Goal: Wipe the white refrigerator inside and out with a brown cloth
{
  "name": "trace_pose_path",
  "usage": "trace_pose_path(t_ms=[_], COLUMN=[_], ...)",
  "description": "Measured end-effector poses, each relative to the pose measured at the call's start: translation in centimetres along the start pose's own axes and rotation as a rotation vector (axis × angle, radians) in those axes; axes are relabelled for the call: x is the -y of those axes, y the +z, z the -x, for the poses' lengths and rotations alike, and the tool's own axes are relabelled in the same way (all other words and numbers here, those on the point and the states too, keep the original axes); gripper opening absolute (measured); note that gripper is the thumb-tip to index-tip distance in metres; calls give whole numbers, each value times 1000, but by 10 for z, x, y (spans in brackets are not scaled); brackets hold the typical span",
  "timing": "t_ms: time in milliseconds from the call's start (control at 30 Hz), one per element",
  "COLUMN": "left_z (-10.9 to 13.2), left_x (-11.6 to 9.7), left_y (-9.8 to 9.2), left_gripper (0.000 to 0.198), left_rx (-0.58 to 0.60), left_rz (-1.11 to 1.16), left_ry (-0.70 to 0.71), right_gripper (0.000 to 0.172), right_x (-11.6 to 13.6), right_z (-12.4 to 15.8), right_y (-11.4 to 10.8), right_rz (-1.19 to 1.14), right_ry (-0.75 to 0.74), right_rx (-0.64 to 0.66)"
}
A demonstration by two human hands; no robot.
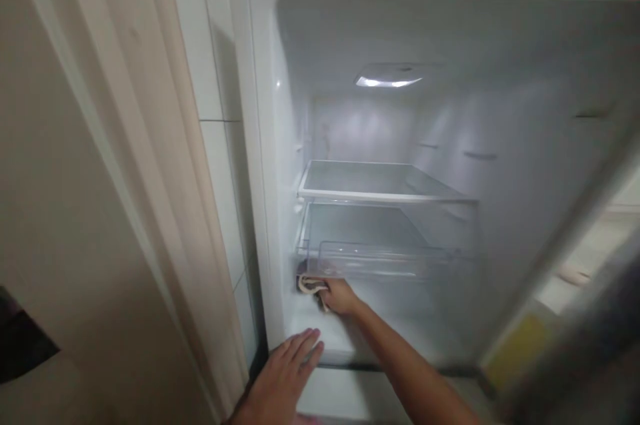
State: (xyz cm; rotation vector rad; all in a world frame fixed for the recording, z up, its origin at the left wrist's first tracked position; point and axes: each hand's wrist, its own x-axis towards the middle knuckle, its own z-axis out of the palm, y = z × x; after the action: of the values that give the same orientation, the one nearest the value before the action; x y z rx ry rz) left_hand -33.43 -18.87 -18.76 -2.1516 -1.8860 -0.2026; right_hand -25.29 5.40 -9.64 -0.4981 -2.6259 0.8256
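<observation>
Low inside the open fridge [264, 165], my right hand [341, 296] grips a folded cloth [311, 283] with a pale edge and a darker part. The cloth is by the left inner wall, near the compartment floor and below the clear plastic drawer or shelf front [375, 258]. My left hand [286, 371] is at the fridge's lower left front edge, fingers stretched out and holding nothing. Whether its palm presses on the edge is hidden.
Two glass shelves, an upper one [370, 178] and a lower one [357, 221], span the fridge above my right hand. A lamp [389, 82] glows at the top. A wooden door frame [165, 165] and white tiles [220, 165] stand left. The blurred door [590, 331] is right.
</observation>
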Motion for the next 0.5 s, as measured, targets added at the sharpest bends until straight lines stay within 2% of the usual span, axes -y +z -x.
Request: trace_pose_path(t_ms=[67,133,200,267,300,367,433,500], left_z=[-5,-20,-47,-85,-106,-148,-184,-208], left_x=[-6,-16,-29,-44,-51,-62,-67,-66], left_y=[-7,-25,-54,-96,-119,-163,-200,-224], left_gripper=[120,98,58,28,27,44,72,88], left_rx=[-25,-98,-191,-291,-337,-388,-274,-134], left_rz=[-6,-29,-71,-128,-157,-205,-215,-207], left_ry=[-21,-35,-22,11,17,-59,-154,-208], right_gripper=[52,61,63,66,68,70,69,65], right_x=[0,1,2,2,2,2,3,3], right_z=[40,83,124,161,179,211,242,273], right_y=[-21,-34,-42,-47,-48,-47,-44,-40], right_rz=[101,182,173,104,56,-60,-193,-324], right_ry=[95,263,377,382,362,337,325,296], right_rx=[-19,-110,-196,-253,-279,-344,-418,-479])
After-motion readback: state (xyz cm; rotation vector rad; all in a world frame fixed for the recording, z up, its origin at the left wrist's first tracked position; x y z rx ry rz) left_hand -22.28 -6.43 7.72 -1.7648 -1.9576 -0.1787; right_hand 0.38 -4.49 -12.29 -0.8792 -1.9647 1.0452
